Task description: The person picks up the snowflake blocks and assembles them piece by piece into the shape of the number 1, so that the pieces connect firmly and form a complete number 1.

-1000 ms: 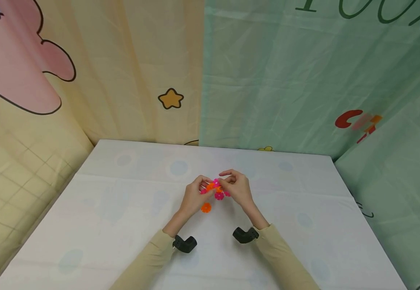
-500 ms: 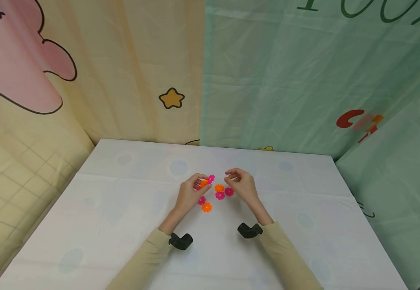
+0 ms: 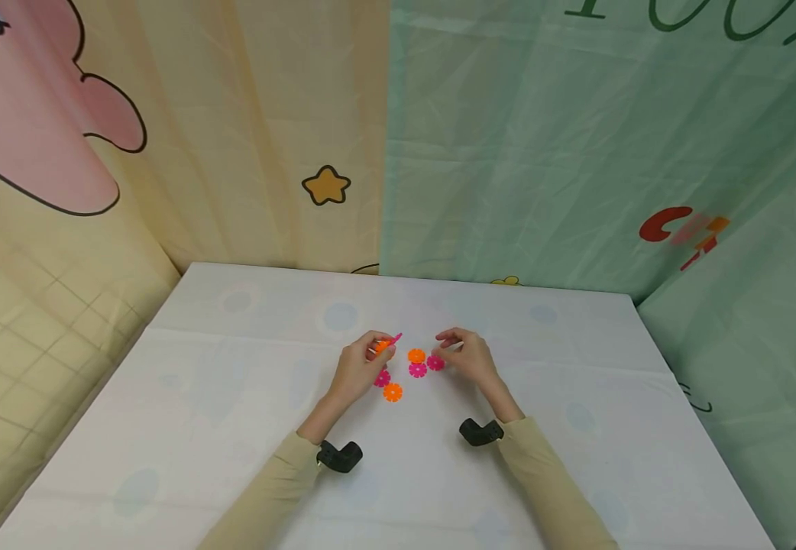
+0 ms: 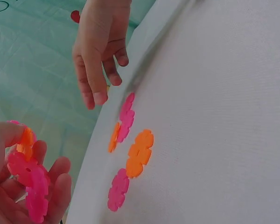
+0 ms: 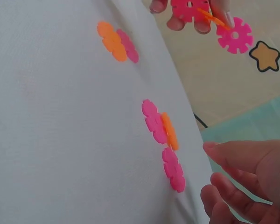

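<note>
Between the thumb and fingers of my left hand (image 3: 359, 368) is a small chain of notched snowflake discs, pink and orange, slotted together. In the left wrist view a pink disc (image 4: 36, 198) of the chain lies against the curled fingers; in the right wrist view another pink disc (image 5: 235, 35) sticks out at the end. My right hand (image 3: 472, 359) hovers over the table with thumb and fingers apart, holding nothing. Its fingertips are near a loose pink disc (image 3: 435, 363). Left of that lie an orange disc (image 3: 416, 355) and a pink disc (image 3: 418, 370).
Closer to the left hand, another orange disc (image 3: 393, 393) and a pink disc (image 3: 382, 378) lie on the white-covered table (image 3: 233, 428). Behind the table hang a yellow curtain (image 3: 267, 137) and a green curtain (image 3: 508, 153). Each wrist wears a black camera.
The hands were together at the discs and have drawn apart, the left one leftward with the chain, the right one rightward. The chain's end disc has turned edge-on in the head view.
</note>
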The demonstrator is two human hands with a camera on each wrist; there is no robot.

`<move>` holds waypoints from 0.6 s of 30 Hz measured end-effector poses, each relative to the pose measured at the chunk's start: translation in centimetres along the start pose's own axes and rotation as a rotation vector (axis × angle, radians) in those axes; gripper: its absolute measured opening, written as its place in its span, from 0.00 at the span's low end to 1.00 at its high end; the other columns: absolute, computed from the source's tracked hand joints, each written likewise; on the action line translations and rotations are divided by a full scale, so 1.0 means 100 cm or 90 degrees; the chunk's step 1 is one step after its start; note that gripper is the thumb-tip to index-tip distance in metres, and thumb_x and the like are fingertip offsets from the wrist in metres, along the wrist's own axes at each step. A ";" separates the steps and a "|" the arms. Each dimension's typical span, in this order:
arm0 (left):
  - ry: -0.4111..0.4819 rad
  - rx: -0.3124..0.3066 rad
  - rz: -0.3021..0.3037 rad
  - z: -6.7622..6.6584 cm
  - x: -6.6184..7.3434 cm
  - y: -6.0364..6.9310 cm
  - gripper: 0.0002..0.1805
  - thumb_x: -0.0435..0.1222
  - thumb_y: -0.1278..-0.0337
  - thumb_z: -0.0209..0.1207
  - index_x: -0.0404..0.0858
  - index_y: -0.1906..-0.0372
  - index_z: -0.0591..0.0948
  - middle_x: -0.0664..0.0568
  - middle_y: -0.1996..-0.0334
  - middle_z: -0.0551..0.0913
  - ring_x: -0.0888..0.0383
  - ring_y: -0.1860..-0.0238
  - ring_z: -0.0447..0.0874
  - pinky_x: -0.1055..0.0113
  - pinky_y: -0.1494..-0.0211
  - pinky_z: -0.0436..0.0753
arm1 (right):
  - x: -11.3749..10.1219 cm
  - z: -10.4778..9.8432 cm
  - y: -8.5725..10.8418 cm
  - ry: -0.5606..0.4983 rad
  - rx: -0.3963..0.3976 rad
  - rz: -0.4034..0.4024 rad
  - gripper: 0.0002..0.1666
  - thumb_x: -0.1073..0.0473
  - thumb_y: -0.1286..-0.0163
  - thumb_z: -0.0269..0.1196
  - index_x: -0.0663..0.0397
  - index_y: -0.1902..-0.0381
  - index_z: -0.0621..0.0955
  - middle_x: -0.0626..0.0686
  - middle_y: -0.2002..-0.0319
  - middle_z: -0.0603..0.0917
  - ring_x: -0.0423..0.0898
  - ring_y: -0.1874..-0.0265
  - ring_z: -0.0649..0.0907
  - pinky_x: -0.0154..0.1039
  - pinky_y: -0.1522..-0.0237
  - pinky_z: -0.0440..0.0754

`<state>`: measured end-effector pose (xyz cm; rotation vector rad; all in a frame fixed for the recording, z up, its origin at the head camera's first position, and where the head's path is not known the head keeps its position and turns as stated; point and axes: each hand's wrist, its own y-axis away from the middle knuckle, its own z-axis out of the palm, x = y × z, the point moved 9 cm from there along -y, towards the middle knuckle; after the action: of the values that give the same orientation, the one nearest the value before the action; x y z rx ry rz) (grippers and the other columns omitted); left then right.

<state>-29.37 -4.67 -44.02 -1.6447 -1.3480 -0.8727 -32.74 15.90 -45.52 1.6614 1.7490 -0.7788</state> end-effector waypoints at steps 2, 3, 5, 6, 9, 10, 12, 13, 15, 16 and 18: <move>-0.003 0.000 -0.003 0.000 0.000 0.000 0.12 0.39 0.39 0.61 0.41 0.52 0.81 0.49 0.69 0.80 0.59 0.74 0.75 0.74 0.73 0.75 | 0.003 0.001 0.000 0.003 -0.011 0.011 0.15 0.60 0.40 0.68 0.58 0.55 0.83 0.57 0.62 0.86 0.45 0.74 0.78 0.32 0.73 0.75; -0.005 0.000 -0.004 0.001 0.000 0.000 0.12 0.39 0.39 0.61 0.40 0.52 0.81 0.48 0.69 0.80 0.59 0.74 0.75 0.74 0.74 0.74 | 0.004 0.002 0.000 0.003 -0.016 0.015 0.15 0.60 0.40 0.68 0.58 0.55 0.83 0.57 0.62 0.86 0.45 0.75 0.78 0.32 0.73 0.76; -0.009 0.000 -0.008 0.001 0.000 -0.001 0.13 0.40 0.39 0.61 0.40 0.52 0.81 0.48 0.69 0.80 0.59 0.75 0.75 0.74 0.75 0.74 | 0.006 0.004 0.001 0.001 -0.026 0.025 0.16 0.61 0.41 0.69 0.58 0.55 0.83 0.57 0.61 0.86 0.45 0.75 0.79 0.32 0.72 0.77; -0.010 0.000 -0.010 0.001 0.000 -0.001 0.13 0.40 0.39 0.61 0.40 0.52 0.81 0.48 0.69 0.80 0.59 0.76 0.76 0.75 0.75 0.73 | 0.007 0.005 0.001 0.000 -0.030 0.032 0.16 0.60 0.41 0.69 0.58 0.55 0.83 0.57 0.61 0.86 0.45 0.74 0.79 0.32 0.71 0.78; -0.012 0.000 -0.015 0.002 -0.001 -0.002 0.13 0.40 0.39 0.61 0.39 0.52 0.81 0.48 0.69 0.80 0.57 0.77 0.77 0.75 0.77 0.73 | 0.010 0.009 0.002 0.003 -0.041 0.042 0.17 0.60 0.42 0.70 0.57 0.55 0.83 0.56 0.61 0.85 0.45 0.73 0.80 0.33 0.69 0.79; -0.011 -0.001 -0.017 0.002 -0.001 -0.002 0.13 0.40 0.39 0.61 0.39 0.52 0.81 0.48 0.69 0.80 0.56 0.78 0.78 0.75 0.77 0.72 | 0.011 0.010 0.002 0.007 -0.044 0.044 0.17 0.59 0.43 0.70 0.56 0.55 0.83 0.55 0.61 0.85 0.45 0.73 0.79 0.33 0.68 0.79; -0.011 -0.003 -0.021 0.003 -0.001 -0.002 0.13 0.40 0.39 0.61 0.39 0.53 0.81 0.47 0.69 0.80 0.54 0.78 0.78 0.75 0.78 0.72 | 0.012 0.011 0.003 0.017 -0.048 0.049 0.18 0.58 0.43 0.71 0.55 0.55 0.83 0.54 0.61 0.85 0.46 0.71 0.79 0.34 0.67 0.79; -0.010 -0.004 -0.021 0.003 -0.001 -0.002 0.13 0.40 0.39 0.61 0.38 0.53 0.81 0.47 0.69 0.80 0.53 0.78 0.78 0.75 0.78 0.72 | 0.013 0.012 0.003 0.023 -0.049 0.049 0.18 0.58 0.44 0.72 0.54 0.55 0.83 0.54 0.61 0.85 0.46 0.70 0.79 0.34 0.66 0.78; -0.007 -0.004 -0.022 0.004 0.000 -0.002 0.13 0.40 0.39 0.61 0.38 0.53 0.82 0.47 0.68 0.80 0.52 0.78 0.78 0.75 0.79 0.71 | 0.013 0.012 0.004 0.034 -0.050 0.050 0.19 0.58 0.45 0.72 0.54 0.55 0.83 0.53 0.61 0.85 0.46 0.69 0.79 0.35 0.65 0.78; -0.006 -0.005 -0.023 0.004 0.000 -0.002 0.13 0.40 0.39 0.61 0.38 0.54 0.82 0.47 0.68 0.81 0.51 0.78 0.78 0.75 0.79 0.71 | 0.013 0.012 0.004 0.037 -0.051 0.050 0.19 0.58 0.45 0.72 0.53 0.55 0.84 0.53 0.61 0.85 0.46 0.68 0.78 0.35 0.65 0.77; 0.000 -0.006 -0.025 0.004 0.000 -0.002 0.13 0.40 0.39 0.61 0.38 0.53 0.82 0.46 0.67 0.81 0.50 0.77 0.79 0.75 0.78 0.72 | 0.012 0.013 0.004 0.043 -0.052 0.049 0.19 0.58 0.46 0.73 0.54 0.55 0.84 0.53 0.61 0.85 0.46 0.67 0.78 0.36 0.64 0.78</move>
<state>-29.57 -4.26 -44.13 -1.6308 -1.3826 -0.9035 -32.30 15.75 -47.25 1.7076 1.7273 -0.6150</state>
